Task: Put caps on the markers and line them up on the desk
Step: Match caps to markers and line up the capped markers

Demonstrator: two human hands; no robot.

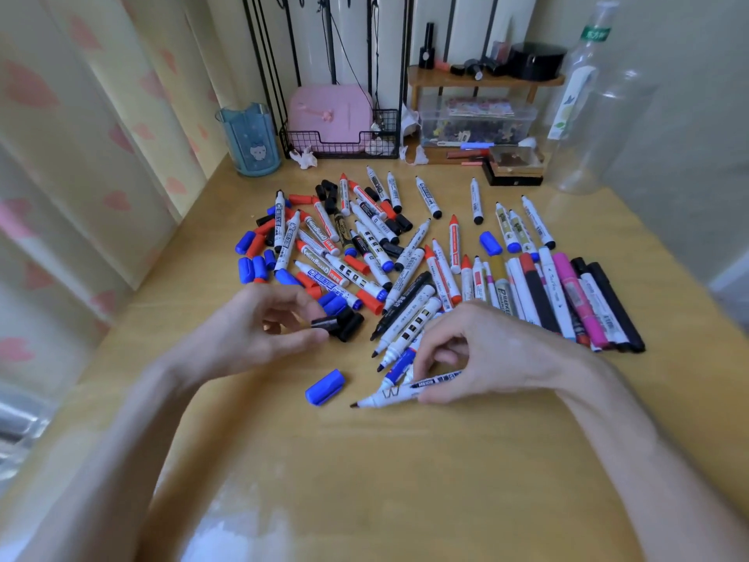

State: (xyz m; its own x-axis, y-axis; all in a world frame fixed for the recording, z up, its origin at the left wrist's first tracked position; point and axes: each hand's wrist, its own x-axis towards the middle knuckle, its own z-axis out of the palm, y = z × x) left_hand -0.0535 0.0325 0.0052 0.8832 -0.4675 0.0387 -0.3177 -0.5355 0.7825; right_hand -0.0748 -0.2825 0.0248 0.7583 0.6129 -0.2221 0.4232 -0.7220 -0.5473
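Observation:
A heap of uncapped whiteboard markers [344, 241] and loose red, blue and black caps covers the middle of the wooden desk [364, 460]. To the right lies a row of capped markers [567, 302], side by side. My left hand [259, 330] pinches a black cap [324, 323] beside two more black caps. My right hand [478, 350] grips an uncapped white marker [389, 395], its dark tip pointing left, low over the desk. A loose blue cap [325, 386] lies just left of that tip.
A blue cup [253, 139] stands at the back left. A wire basket [340, 144] with a pink case, a small wooden shelf [482, 81], a clear box [478, 119] and clear plastic bottles [583, 95] line the back. A curtain hangs on the left.

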